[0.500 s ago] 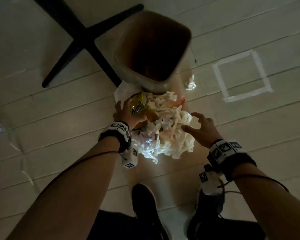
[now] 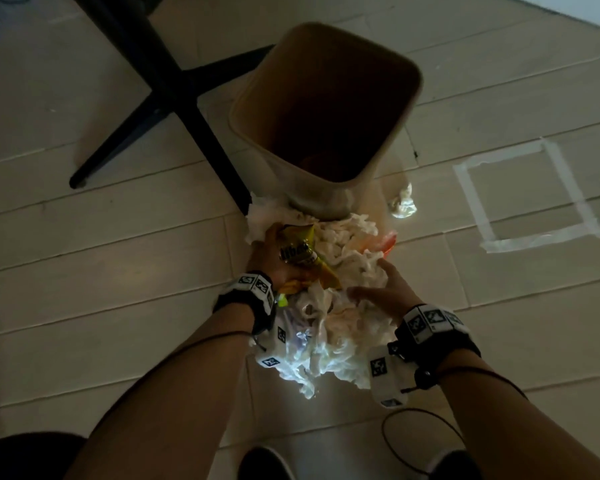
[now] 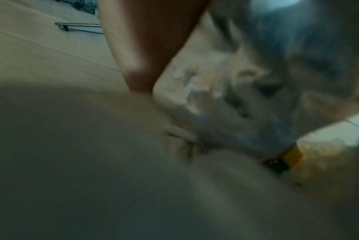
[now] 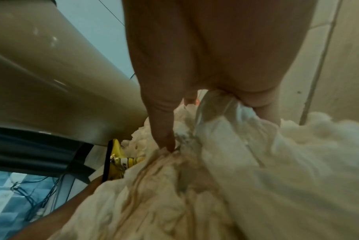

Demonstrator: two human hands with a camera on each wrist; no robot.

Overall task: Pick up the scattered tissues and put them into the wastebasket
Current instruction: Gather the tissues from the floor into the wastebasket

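A big heap of crumpled white tissues (image 2: 329,344) lies on the floor just in front of the beige wastebasket (image 2: 245,133), which stands upright. A yellow wrapper (image 2: 302,249) and something orange (image 2: 388,242) are mixed into the heap. My left hand (image 2: 269,258) grips the heap's left side beside the wrapper. From the right, my right hand (image 2: 378,289) digs into the heap. In the right wrist view its thumb and fingers (image 4: 164,129) pinch tissue (image 4: 225,162) close to the basket wall (image 4: 51,81). The left wrist view is blurred. One small tissue (image 2: 403,202) lies apart, right of the basket.
The black legs of a chair base (image 2: 174,98) spread across the floor left of the basket, one leg reaching the heap. A white tape square (image 2: 586,216) marks the floor on the right. My shoes (image 2: 265,462) and a thin cable (image 2: 388,441) are below the heap.
My right hand has moved left from the heap's edge onto it and sunk its fingers in. The left hand keeps its hold at the wrapper. The view has shifted nearer.
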